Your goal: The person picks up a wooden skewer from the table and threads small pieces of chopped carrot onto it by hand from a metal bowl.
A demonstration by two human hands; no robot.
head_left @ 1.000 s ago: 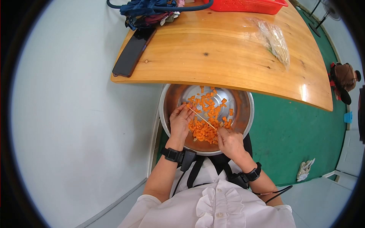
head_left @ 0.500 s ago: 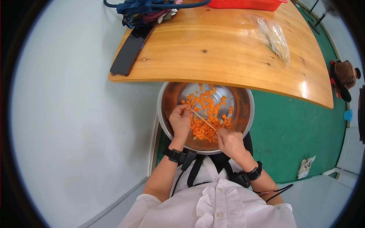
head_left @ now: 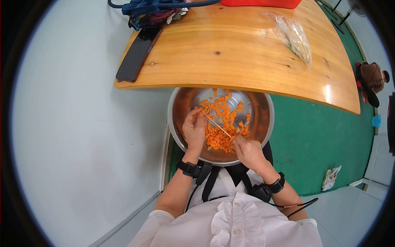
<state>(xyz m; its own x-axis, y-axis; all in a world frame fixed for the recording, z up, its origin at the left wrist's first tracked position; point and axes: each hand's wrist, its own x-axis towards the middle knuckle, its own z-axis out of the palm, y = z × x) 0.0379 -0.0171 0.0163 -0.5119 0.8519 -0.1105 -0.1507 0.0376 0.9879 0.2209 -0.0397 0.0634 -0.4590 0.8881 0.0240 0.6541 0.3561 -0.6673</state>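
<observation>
A wide steel bowl (head_left: 266, 131) holds many diced carrot pieces (head_left: 220, 142) with a few paler bits among them. Over the bowl, a thin wooden skewer (head_left: 217, 125) slants between my hands. My right hand (head_left: 248, 153) is closed on its lower right end. At the other end, my left hand (head_left: 193, 129) pinches at the skewer's tip, where an orange carrot piece (head_left: 196, 108) shows by the fingertips. The fingers partly hide that piece.
A wooden table (head_left: 189, 66) overhangs the bowl's far rim. On it lie a dark phone (head_left: 138, 57), a clear plastic bag of skewers (head_left: 297, 39), a red basket (head_left: 263, 3) and a dark blue bundle (head_left: 150, 10). A pale wall (head_left: 90, 115) stands at left.
The view has shifted slightly, so table and bowl appear a little higher and further left. Both hands keep nearly the same pose around the skewer.
</observation>
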